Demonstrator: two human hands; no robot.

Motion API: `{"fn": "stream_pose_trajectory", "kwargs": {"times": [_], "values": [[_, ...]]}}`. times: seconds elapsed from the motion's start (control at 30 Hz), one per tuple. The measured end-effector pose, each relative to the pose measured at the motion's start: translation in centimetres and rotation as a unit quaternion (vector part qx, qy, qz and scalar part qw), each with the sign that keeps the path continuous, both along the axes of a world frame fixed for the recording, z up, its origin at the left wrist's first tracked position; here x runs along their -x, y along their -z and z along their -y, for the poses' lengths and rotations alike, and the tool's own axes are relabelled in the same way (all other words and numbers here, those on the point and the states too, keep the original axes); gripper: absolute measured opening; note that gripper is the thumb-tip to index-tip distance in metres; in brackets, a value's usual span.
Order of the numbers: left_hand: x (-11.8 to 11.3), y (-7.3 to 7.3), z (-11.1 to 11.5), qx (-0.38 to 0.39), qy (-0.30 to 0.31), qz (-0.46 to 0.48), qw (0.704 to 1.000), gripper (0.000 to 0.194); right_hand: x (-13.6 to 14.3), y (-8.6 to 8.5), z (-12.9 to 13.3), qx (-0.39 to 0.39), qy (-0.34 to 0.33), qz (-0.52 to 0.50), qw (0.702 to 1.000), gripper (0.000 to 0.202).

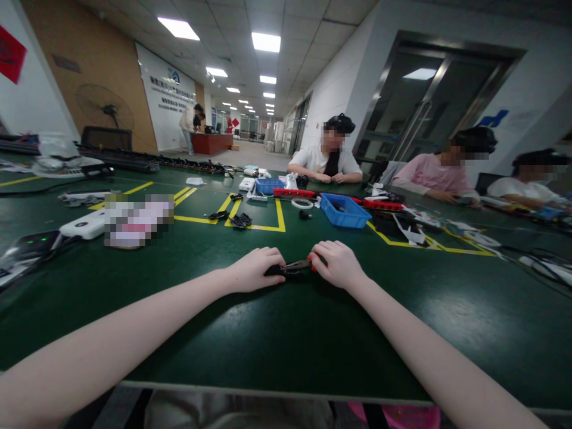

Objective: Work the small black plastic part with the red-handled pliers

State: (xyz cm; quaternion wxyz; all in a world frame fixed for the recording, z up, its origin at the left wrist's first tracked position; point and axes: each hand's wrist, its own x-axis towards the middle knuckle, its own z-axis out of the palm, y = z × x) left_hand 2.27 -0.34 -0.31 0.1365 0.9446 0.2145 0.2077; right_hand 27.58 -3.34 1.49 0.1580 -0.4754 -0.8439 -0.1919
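My left hand (255,270) is closed on a small black part (273,270), mostly hidden by the fingers. My right hand (338,263) grips the red handles of a pair of pliers (297,266). The metal jaws point left and meet the black part between my hands, low over the green table (286,333). Whether the jaws are clamped on it is too small to tell. Beyond my hands lie small clusters of black parts (241,221), (218,215) beside yellow tape lines.
A blue bin (346,219) with dark items stands beyond my right hand, a smaller blue bin (268,186) farther back. At left are a white power strip (87,225) and a blurred-out flat object (142,221). Several people sit along the far and right sides.
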Motion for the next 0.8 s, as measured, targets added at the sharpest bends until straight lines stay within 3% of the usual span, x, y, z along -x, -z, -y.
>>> {"fn": "stream_pose_trajectory", "kwargs": {"times": [0.8], "values": [[0.03,-0.28,0.05,-0.001,-0.001,-0.009,1.000,0.016,-0.16,-0.28,-0.04,-0.009,-0.015,0.015,1.000,0.029]]}}
